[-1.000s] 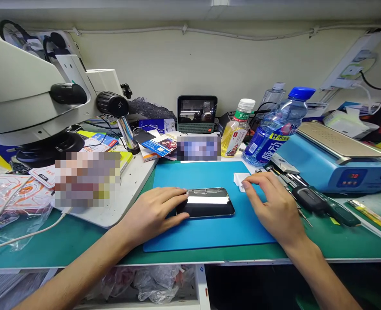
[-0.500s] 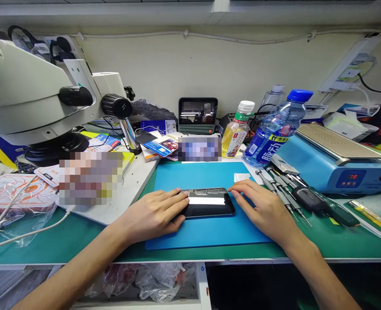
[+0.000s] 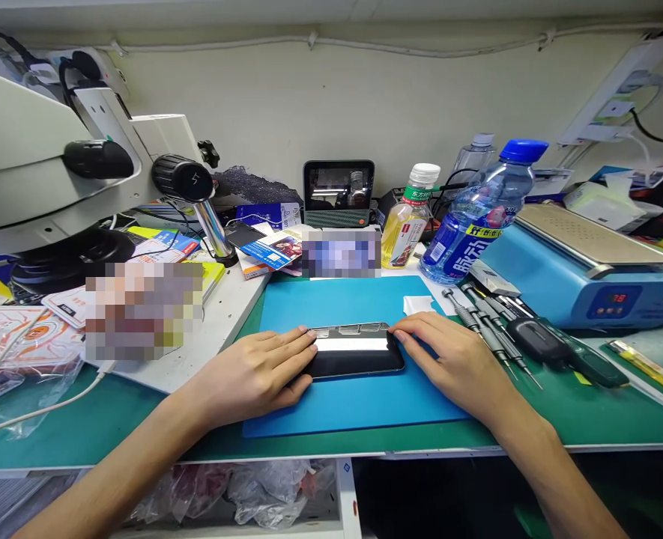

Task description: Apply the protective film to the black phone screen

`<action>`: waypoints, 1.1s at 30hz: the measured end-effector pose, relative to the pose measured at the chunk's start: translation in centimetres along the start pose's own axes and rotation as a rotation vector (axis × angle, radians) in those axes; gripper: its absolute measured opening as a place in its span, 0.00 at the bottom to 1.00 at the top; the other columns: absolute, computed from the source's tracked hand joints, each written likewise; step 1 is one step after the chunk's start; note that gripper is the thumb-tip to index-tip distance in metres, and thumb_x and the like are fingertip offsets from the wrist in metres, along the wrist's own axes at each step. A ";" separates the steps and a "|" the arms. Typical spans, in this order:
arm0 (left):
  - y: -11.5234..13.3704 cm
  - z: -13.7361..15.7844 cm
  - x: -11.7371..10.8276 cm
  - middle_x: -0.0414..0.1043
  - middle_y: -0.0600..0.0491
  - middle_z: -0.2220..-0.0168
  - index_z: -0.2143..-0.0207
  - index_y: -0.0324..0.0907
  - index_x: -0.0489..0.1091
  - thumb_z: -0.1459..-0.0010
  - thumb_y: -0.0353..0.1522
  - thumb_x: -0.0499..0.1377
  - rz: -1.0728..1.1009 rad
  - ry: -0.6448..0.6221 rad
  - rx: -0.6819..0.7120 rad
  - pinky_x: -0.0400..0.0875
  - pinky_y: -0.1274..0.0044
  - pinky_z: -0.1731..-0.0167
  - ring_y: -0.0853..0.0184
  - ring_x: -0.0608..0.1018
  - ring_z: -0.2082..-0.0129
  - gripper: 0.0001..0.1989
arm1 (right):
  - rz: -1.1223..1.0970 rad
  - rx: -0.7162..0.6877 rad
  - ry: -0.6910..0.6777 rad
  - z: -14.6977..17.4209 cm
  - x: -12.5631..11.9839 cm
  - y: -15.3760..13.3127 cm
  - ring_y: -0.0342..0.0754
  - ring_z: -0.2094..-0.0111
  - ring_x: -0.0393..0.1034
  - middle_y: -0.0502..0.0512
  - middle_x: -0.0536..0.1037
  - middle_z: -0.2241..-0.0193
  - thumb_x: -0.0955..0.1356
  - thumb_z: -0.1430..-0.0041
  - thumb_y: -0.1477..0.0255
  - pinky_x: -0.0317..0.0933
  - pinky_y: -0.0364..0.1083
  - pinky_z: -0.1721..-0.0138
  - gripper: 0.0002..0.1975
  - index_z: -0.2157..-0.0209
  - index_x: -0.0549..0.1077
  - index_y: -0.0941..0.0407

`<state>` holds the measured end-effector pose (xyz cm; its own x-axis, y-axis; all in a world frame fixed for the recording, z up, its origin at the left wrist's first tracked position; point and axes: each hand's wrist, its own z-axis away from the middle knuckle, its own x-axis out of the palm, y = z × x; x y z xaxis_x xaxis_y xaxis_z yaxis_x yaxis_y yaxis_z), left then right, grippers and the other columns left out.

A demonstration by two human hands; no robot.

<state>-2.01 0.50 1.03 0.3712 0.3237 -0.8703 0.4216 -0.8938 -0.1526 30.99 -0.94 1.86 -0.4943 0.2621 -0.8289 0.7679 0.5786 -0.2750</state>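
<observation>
A black smartphone lies screen up on a blue work mat, its glass reflecting a bright white band. Across its left end rest the long fingers of my left hand, with the thumb by the near left edge, gripping that end. My right hand has its thumb and index finger closed at the far right corner of the phone. Whether a thin film lies between those fingertips is too small to tell. Just beyond the right hand, a small white piece lies on the mat.
Left stands a microscope on a pale base. At the back are a small display, a yellow drink bottle and a blue-capped bottle. Right are several screwdrivers, a black case and a blue heating plate.
The view has shifted slightly, so the surroundings sit a little further left. Both hands keep their places at the phone's two ends, and the phone stays on the mat.
</observation>
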 end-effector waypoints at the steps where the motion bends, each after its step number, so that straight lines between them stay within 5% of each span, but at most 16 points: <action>1: 0.0 0.0 0.0 0.81 0.39 0.45 0.45 0.33 0.76 0.28 0.30 0.55 -0.001 0.001 0.005 0.86 0.66 0.51 0.53 0.84 0.46 0.16 | -0.002 0.002 -0.001 0.0 0.0 0.0 0.52 0.57 0.81 0.55 0.85 0.59 0.64 0.27 0.69 0.73 0.52 0.54 0.09 0.57 0.77 0.52; 7: -0.1 0.2 0.1 0.80 0.40 0.42 0.38 0.36 0.72 0.29 0.30 0.57 0.053 -0.010 -0.012 0.83 0.66 0.47 0.53 0.83 0.43 0.19 | -0.008 0.011 -0.004 0.0 0.0 0.0 0.52 0.58 0.80 0.55 0.84 0.59 0.65 0.27 0.69 0.73 0.52 0.54 0.09 0.58 0.78 0.52; 14: 0.0 0.1 0.0 0.81 0.38 0.44 0.44 0.32 0.75 0.27 0.29 0.55 -0.025 -0.020 0.028 0.86 0.67 0.52 0.52 0.84 0.45 0.16 | -0.005 0.010 -0.010 0.0 0.1 0.0 0.52 0.57 0.80 0.56 0.84 0.59 0.64 0.27 0.69 0.72 0.52 0.53 0.09 0.57 0.77 0.52; 22: 0.0 0.4 0.3 0.80 0.39 0.43 0.38 0.34 0.71 0.28 0.28 0.56 0.026 -0.011 0.029 0.83 0.65 0.45 0.52 0.82 0.42 0.19 | -0.009 0.012 -0.004 -0.1 0.0 -0.1 0.52 0.58 0.80 0.55 0.84 0.59 0.64 0.27 0.69 0.72 0.52 0.54 0.09 0.58 0.77 0.52; 33: 0.1 0.2 0.1 0.81 0.37 0.45 0.44 0.29 0.73 0.26 0.27 0.54 -0.053 -0.005 0.088 0.83 0.65 0.45 0.51 0.83 0.44 0.15 | -0.008 0.003 -0.040 0.2 0.0 0.0 0.52 0.56 0.79 0.55 0.83 0.58 0.67 0.27 0.67 0.71 0.52 0.53 0.07 0.58 0.77 0.52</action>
<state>-2.13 0.36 0.86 0.3461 0.3695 -0.8624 0.3663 -0.8995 -0.2384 31.10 -1.15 1.77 -0.4843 0.2263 -0.8451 0.7650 0.5783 -0.2835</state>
